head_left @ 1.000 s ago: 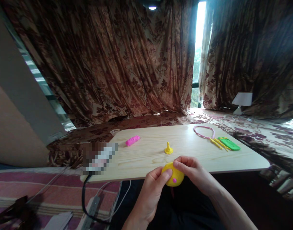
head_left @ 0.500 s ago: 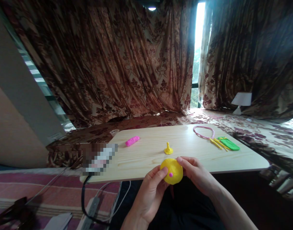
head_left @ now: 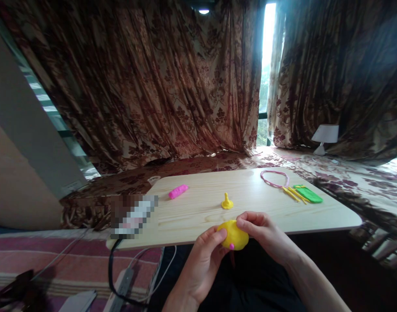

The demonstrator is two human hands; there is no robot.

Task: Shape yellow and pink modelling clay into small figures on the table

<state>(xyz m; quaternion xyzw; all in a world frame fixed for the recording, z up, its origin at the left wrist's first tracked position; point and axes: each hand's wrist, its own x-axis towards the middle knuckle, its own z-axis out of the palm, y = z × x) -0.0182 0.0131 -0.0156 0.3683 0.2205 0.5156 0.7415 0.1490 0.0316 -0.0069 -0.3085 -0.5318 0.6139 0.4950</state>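
- Left hand (head_left: 200, 255): thumb on the face of the disc, fingers behind, pinching its left side.
- Right hand (head_left: 261, 227): thumb and fingertips closed on the disc's upper right rim.
- Yellow disc (head_left: 235, 236): held between both hands at the table's near edge, with a small pink dot (head_left: 231, 246) low on its face.
- Striped cloth (head_left: 49, 255): at left, with a power strip (head_left: 123, 281) nearby.
- Table (head_left: 192, 221): pale wood grain, rounded corners.
- Pixelated object (head_left: 135, 216): at the table's left end, details obscured.
- Yellow peg (head_left: 226, 203): upright on a flared base, just beyond the disc.
- Yellow strips (head_left: 296, 195): on the right, beside and partly over a green slab (head_left: 309, 195).
- Pink roll (head_left: 178, 192): lying on the left, well apart from the peg.
- Pink twisted ring (head_left: 288, 180): flat near the far right corner.
- White lamp (head_left: 327, 133): beyond the table, before patterned curtains (head_left: 185, 86).
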